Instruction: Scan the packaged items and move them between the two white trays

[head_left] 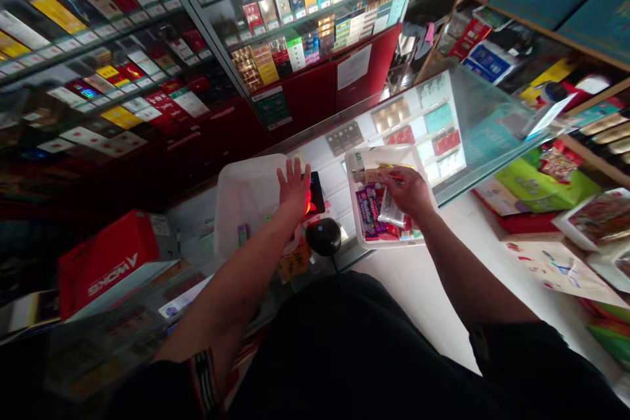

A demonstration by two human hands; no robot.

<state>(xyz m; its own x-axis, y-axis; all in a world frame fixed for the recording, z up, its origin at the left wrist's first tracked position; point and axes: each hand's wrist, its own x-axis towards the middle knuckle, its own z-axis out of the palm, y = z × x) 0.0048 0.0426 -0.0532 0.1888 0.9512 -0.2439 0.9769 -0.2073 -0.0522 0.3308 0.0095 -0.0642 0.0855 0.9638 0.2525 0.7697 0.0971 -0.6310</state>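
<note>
The right hand (pixel 408 191) reaches into the right-hand plastic bin (pixel 388 245), its fingers drawn narrow beside a beige packet (pixel 377 176); whether they grip it cannot be told, since the knuckles hide the contact. The left hand (pixel 294 191) is wide, palm down with fingers spread, above the right side of the empty-looking translucent bin (pixel 224 210) and beside a flat black device (pixel 315 191); a red glow lights its edge. The right-hand bin appears to overhang the near edge of the glass counter (pixel 492 111) at one corner, so weight pressed on that corner could tip it or make it slide. The packets lie loose and overlapping, so a pull on one could drag out its neighbours, and a slick wrapper could slip from a light pinch. A sideways sweep of the left hand could knock the black domed device (pixel 323 237). The beige packet lies just to the left of the right fingertips, with a silver-wrapped packet (pixel 390 212) below the hand and purple-wrapped bars (pixel 365 210) below and to the left.
</note>
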